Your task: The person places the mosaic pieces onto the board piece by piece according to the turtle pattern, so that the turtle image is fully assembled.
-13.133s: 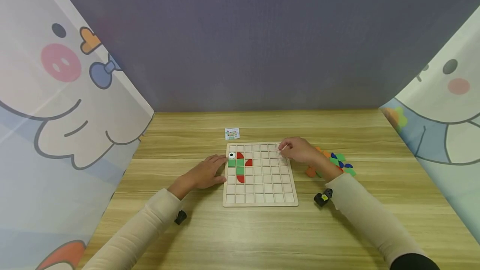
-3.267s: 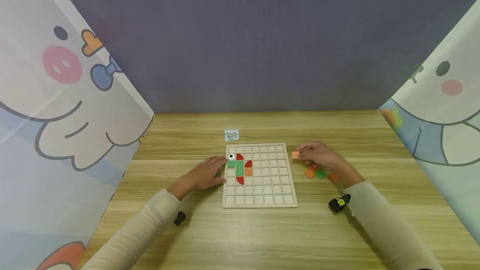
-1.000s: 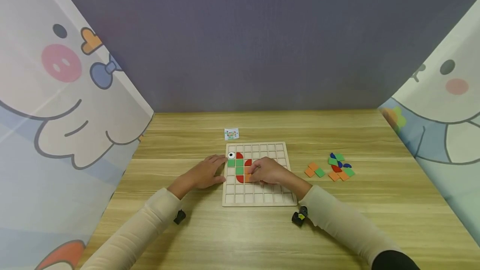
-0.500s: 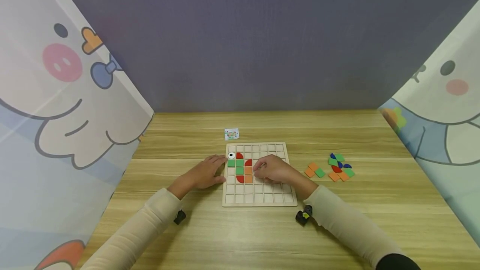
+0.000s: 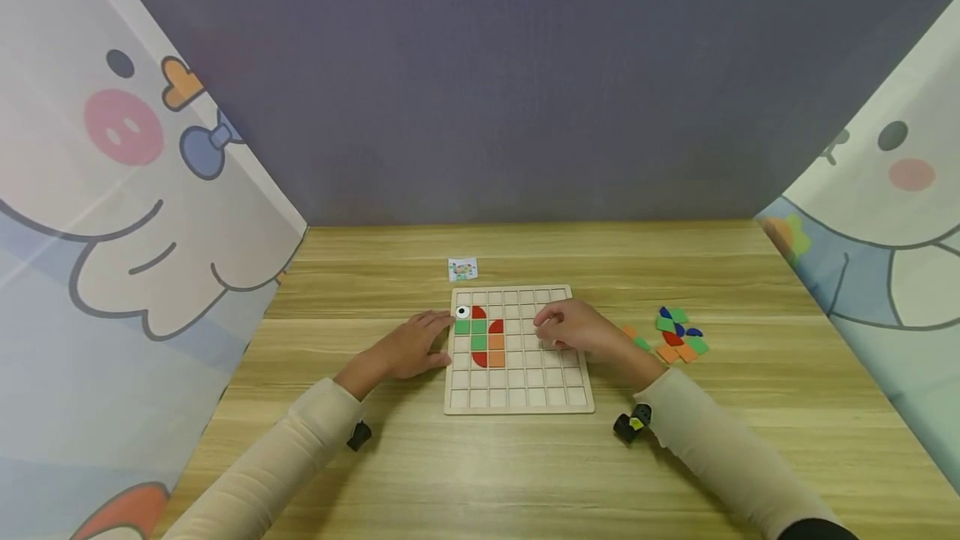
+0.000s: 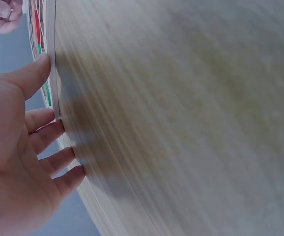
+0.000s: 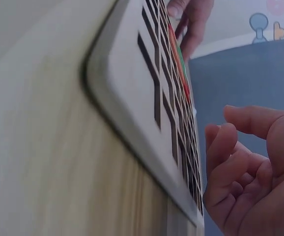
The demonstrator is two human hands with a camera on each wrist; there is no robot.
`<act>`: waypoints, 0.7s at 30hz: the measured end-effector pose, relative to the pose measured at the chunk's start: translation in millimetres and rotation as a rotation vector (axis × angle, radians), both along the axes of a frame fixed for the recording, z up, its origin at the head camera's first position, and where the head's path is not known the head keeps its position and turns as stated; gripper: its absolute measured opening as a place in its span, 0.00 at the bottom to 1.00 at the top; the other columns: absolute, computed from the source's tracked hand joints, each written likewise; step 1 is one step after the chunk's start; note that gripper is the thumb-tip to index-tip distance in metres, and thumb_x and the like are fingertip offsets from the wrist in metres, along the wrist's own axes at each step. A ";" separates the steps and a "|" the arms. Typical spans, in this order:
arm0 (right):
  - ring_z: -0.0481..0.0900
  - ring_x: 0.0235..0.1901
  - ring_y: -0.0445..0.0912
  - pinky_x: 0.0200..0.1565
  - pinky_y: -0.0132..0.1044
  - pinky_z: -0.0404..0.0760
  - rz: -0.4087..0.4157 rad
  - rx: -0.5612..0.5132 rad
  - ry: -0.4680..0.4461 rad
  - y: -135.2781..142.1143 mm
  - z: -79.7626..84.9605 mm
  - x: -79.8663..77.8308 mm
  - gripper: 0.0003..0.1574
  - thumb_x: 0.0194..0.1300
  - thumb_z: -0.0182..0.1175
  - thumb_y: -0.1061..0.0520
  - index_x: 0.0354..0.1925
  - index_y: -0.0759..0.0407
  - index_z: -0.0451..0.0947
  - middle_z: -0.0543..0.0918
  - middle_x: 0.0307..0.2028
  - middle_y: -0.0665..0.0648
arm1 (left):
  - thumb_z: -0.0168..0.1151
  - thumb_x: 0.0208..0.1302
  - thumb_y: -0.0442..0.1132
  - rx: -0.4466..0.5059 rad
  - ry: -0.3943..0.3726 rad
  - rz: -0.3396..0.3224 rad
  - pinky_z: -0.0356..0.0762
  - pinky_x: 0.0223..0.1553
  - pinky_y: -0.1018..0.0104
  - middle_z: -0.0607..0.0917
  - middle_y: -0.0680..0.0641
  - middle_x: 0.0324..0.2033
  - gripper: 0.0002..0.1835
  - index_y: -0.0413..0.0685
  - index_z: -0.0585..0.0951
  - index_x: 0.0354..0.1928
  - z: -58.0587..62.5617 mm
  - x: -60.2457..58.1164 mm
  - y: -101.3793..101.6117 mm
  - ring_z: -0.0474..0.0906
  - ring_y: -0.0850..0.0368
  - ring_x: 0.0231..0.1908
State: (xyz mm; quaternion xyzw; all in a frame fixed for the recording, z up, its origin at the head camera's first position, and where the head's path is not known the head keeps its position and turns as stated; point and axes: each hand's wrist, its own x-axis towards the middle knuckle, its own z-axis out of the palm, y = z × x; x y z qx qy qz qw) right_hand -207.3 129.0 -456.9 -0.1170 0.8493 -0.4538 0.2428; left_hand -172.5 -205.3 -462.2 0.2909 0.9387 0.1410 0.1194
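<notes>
A wooden grid board (image 5: 525, 397) lies flat on the table. Its left columns hold a white eye tile (image 5: 462, 312), red quarter-round tiles (image 5: 480, 359), green square tiles (image 5: 479, 342) and two orange square tiles (image 5: 496, 358), one below the other. My left hand (image 5: 405, 348) touches the board's left edge with thumb and fingertips, fingers extended; the left wrist view shows the thumb (image 6: 39, 69) against the rim. Over the board's right half is my right hand (image 5: 577, 329), fingers loosely bent. In the right wrist view, thumb and forefinger (image 7: 223, 142) stand apart with nothing between them.
Right of the board lies a loose group of green, blue, red and orange tiles (image 5: 672, 338). A few orange and green tiles (image 5: 640, 342) sit nearer, partly hidden by the right forearm. A small picture card (image 5: 462, 269) lies behind the board. A dark panel (image 5: 525, 107) rises behind the table.
Earlier, my right hand carried an orange tile to the board and set it below the first orange one. It has since let go and moved right. My left hand has stayed put.
</notes>
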 end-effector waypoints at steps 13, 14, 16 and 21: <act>0.77 0.29 0.48 0.31 0.38 0.78 -0.049 0.020 0.080 59.3 2.9 -10.1 0.19 0.70 0.60 0.55 0.55 0.65 0.79 0.81 0.37 0.57 | 0.61 0.71 0.50 0.012 0.005 -0.008 0.56 0.72 0.42 0.64 0.38 0.73 0.38 0.38 0.61 0.74 -0.3 -0.9 -0.5 0.57 0.37 0.72; 0.76 0.29 0.47 0.31 0.37 0.78 -0.054 0.039 0.091 64.8 2.7 -10.6 0.20 0.70 0.60 0.55 0.55 0.64 0.79 0.81 0.38 0.57 | 0.61 0.71 0.50 0.012 0.004 -0.007 0.56 0.72 0.42 0.63 0.38 0.73 0.38 0.38 0.61 0.74 -0.3 -0.9 -0.4 0.57 0.37 0.72; 0.76 0.28 0.47 0.29 0.37 0.78 -0.072 0.061 0.103 74.9 3.2 -11.2 0.20 0.70 0.60 0.55 0.56 0.63 0.79 0.81 0.38 0.57 | 0.61 0.71 0.50 0.010 0.001 -0.004 0.56 0.72 0.42 0.63 0.39 0.73 0.38 0.38 0.61 0.75 -0.4 -0.9 -0.3 0.57 0.37 0.72; 0.77 0.30 0.48 0.32 0.39 0.79 -0.096 0.084 0.103 99.1 5.0 -10.0 0.21 0.70 0.61 0.55 0.57 0.64 0.78 0.80 0.36 0.58 | 0.61 0.71 0.50 0.007 -0.003 0.004 0.57 0.72 0.42 0.64 0.39 0.73 0.38 0.39 0.61 0.75 -0.1 -0.6 0.1 0.57 0.37 0.72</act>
